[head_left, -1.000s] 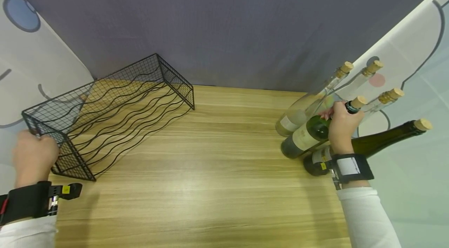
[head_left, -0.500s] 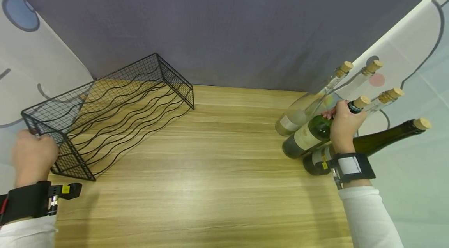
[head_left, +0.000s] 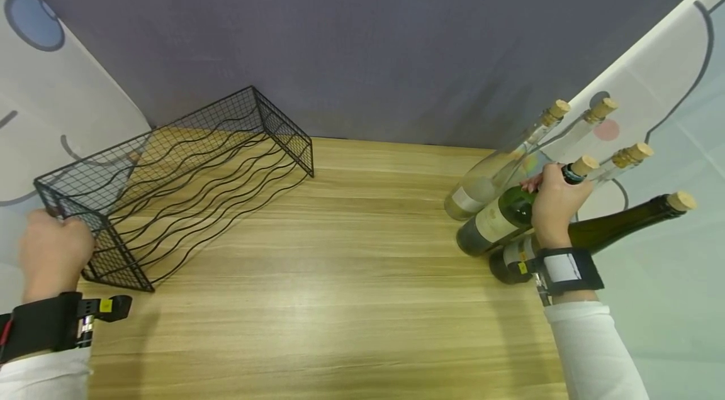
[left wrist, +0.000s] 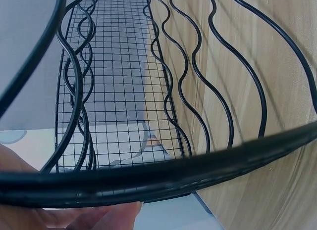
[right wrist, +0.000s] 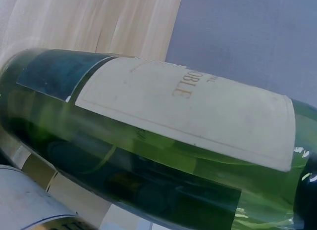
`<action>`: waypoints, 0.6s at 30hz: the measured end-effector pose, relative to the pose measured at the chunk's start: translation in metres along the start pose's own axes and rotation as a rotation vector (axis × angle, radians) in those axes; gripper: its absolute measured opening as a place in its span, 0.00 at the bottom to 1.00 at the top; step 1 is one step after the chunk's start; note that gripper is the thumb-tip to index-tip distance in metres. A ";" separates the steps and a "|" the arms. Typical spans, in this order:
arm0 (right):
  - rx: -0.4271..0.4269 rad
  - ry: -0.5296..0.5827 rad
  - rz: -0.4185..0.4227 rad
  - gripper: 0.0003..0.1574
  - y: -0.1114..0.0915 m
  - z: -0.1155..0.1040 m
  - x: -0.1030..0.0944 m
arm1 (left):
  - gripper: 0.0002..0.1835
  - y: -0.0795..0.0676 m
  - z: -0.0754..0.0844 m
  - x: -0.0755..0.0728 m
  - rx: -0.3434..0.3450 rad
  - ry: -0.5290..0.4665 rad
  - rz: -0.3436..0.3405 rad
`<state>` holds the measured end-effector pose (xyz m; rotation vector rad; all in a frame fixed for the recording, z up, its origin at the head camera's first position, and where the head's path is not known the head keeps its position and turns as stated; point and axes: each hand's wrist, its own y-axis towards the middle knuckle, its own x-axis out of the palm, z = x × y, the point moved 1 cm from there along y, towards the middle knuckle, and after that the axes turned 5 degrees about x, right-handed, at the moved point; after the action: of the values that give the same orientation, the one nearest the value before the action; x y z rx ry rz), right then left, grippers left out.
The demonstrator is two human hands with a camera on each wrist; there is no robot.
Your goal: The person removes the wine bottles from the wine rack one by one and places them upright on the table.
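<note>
At the left of the head view, a black wire wine rack [head_left: 170, 136] with wavy bars stands on the wooden table. My left hand [head_left: 56, 249] grips its near end; in the left wrist view the fingers [left wrist: 119, 215] curl below a thick black rail [left wrist: 163, 173]. Over on the right, my right hand [head_left: 555, 205] holds a green wine bottle [head_left: 498, 221] by its neck, just under the cork. A pale label [right wrist: 193, 111] covers much of that bottle in the right wrist view. I cannot tell whether the bottle's base touches the table.
Around the held bottle stand several corked bottles: a clear bottle [head_left: 470, 195] behind it, more clear ones partly hidden, and a dark bottle [head_left: 612, 224] nearer me. A dark grey panel [head_left: 362, 41] rises at the back of the table [head_left: 317, 299]. Printed side walls flank both ends.
The right hand and the green bottle have shifted very slightly to the right. My left hand and the wine rack look the same as before.
</note>
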<state>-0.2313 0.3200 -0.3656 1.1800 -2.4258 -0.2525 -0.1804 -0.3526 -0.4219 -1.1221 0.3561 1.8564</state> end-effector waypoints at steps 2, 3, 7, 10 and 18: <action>-0.014 0.001 -0.001 0.22 0.001 0.001 0.000 | 0.33 0.000 -0.001 0.000 0.005 0.001 0.007; -0.018 0.001 0.001 0.22 0.001 0.002 0.000 | 0.33 0.000 -0.002 0.000 0.005 0.002 0.009; -0.031 -0.019 0.022 0.21 0.002 0.004 -0.001 | 0.33 0.000 -0.003 0.002 0.019 -0.006 0.018; -0.030 -0.031 0.039 0.20 0.002 0.004 -0.001 | 0.33 0.000 -0.004 0.003 0.026 -0.015 0.020; -0.014 -0.062 0.052 0.22 0.001 0.001 0.000 | 0.33 0.004 -0.006 0.004 0.035 -0.017 -0.020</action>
<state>-0.2324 0.3206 -0.3666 1.1173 -2.5001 -0.2942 -0.1813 -0.3567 -0.4288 -1.0827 0.3650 1.8347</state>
